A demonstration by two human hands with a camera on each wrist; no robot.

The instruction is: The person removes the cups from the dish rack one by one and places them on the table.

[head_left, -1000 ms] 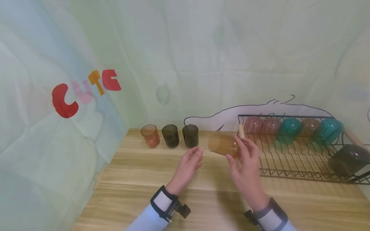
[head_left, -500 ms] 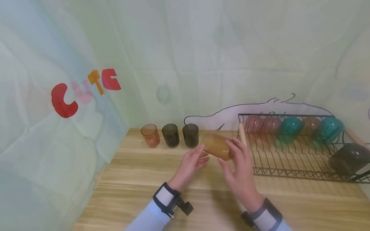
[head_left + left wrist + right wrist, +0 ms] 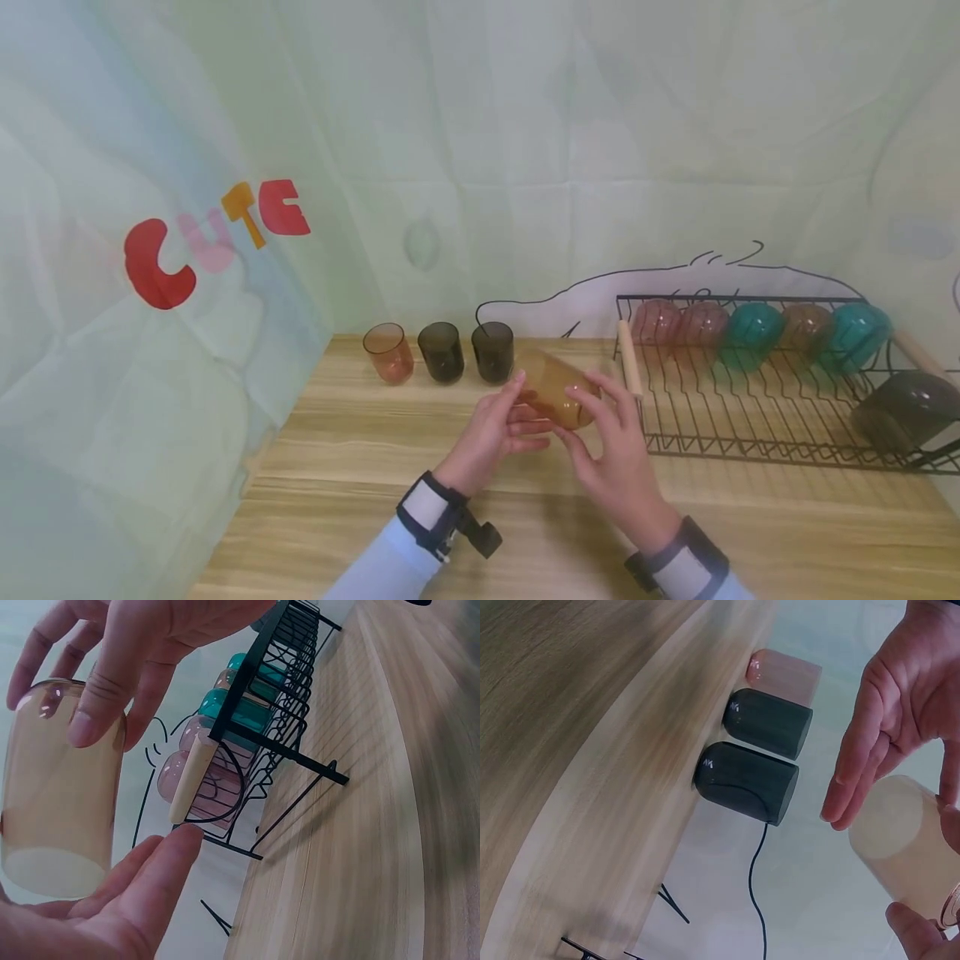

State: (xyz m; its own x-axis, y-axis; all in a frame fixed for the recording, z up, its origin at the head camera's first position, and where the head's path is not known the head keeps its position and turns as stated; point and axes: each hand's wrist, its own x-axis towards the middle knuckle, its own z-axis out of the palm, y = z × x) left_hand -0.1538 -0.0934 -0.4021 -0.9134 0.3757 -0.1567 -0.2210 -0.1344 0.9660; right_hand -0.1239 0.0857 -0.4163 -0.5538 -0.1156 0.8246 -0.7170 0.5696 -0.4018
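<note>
one amber cup (image 3: 553, 390) (between two hands (image 3: 487, 437) (image 3: 618, 467))

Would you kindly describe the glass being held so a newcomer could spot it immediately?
On the wooden table, find the wire rack at right and three upright glasses left of it. Between them, the right hand holds the tilted glass beside the left hand. It alone is yellow-amber and hand-held.
</note>
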